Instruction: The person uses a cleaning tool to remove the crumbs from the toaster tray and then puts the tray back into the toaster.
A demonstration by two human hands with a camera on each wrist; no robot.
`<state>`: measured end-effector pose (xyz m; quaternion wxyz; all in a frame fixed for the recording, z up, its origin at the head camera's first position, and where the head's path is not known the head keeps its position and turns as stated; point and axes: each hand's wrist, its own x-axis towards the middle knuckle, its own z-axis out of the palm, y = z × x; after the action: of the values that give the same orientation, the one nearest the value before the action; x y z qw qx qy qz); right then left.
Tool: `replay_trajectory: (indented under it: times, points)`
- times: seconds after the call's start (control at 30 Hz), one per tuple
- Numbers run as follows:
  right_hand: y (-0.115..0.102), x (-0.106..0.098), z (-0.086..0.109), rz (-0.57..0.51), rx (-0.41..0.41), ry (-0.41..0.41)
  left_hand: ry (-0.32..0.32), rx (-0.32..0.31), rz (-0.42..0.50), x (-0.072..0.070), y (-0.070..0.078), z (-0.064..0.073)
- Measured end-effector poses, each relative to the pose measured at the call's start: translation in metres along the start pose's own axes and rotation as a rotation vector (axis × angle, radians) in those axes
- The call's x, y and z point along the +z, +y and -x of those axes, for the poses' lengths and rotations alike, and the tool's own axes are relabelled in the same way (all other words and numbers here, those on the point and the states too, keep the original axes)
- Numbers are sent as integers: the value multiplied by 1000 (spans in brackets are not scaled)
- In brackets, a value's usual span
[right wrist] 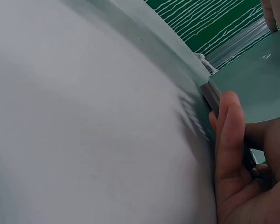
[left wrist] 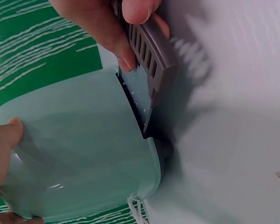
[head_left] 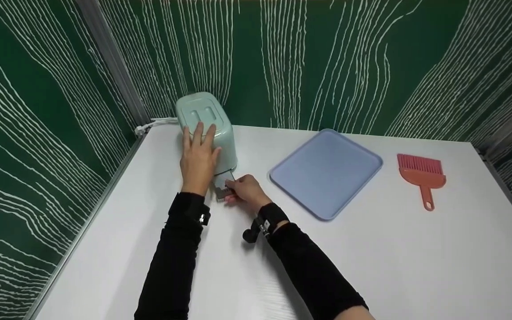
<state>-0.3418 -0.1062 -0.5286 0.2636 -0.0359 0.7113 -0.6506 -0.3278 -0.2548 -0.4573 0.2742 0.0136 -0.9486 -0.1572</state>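
One toaster [head_left: 227, 146] at far L of counter [head_left: 371, 258], crumb tray [head_left: 221, 180] part-out at base; R hand [head_left: 248, 190] pinches tray's outer end w/ fingers, L hand [head_left: 197, 162] rests atop toaster, fingers straight.

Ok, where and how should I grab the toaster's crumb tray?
Take the crumb tray by its dark slotted front edge, from the near side, where the right grip pinches it: thick, jutting from the toaster, with only thin plate behind. Probably best kept level: pale specks lie on it.

Tray [head_left: 327, 173] between toaster [head_left: 226, 142] and brush [head_left: 422, 177], on table [head_left: 380, 253].
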Motion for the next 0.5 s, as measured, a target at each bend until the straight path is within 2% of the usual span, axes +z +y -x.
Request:
replay_trajectory:
  times: [0.5]
  points:
    - [6, -7, 13, -16, -27, -42, -9, 2, -7, -1, 1, 0]
